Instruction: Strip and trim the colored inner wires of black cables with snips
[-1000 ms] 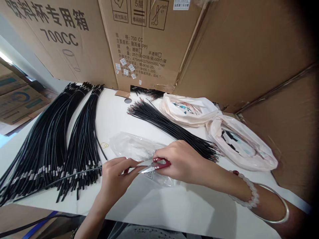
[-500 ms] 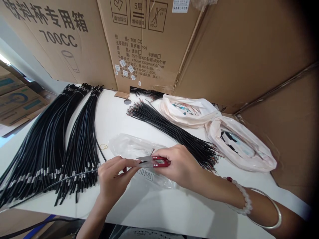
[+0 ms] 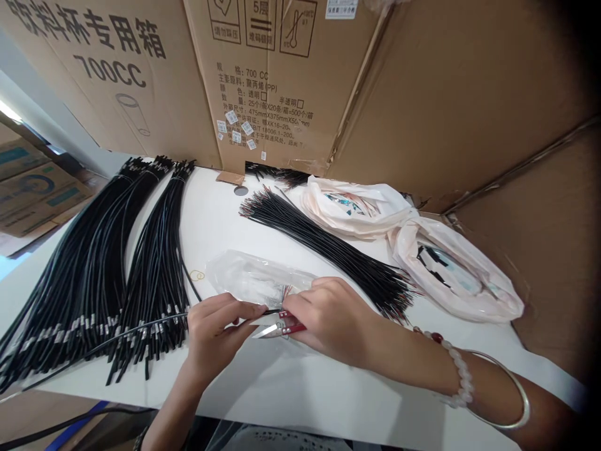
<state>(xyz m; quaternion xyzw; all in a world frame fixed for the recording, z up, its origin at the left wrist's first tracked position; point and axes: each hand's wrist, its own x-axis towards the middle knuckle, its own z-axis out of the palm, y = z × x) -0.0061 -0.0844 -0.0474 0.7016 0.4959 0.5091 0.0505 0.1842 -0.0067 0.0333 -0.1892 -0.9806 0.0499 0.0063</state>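
Observation:
My left hand (image 3: 216, 335) pinches the end of a single black cable (image 3: 117, 335) that trails off to the left over the white table (image 3: 300, 388). The fingertips sit just above the blades of small red-handled thread snips (image 3: 282, 327). My right hand (image 3: 328, 318) grips those snips, with the blades pointing left toward the cable end. Thin coloured wire strands show at the cable's tip between the two hands. A clear plastic bag (image 3: 248, 279) lies under and behind both hands.
Two big bundles of black cables (image 3: 94, 269) lie at the left. A shorter bundle (image 3: 323, 244) runs diagonally behind my right hand. Pinkish plastic bags (image 3: 422, 250) sit at the right. Cardboard boxes (image 3: 282, 81) wall the back and right. A small rubber band (image 3: 197, 274) lies near the bag.
The snips have dropped lower and tilted, their blades now under my left fingertips. My right hand has shifted slightly down and left; the cable end stays pinched in my left hand.

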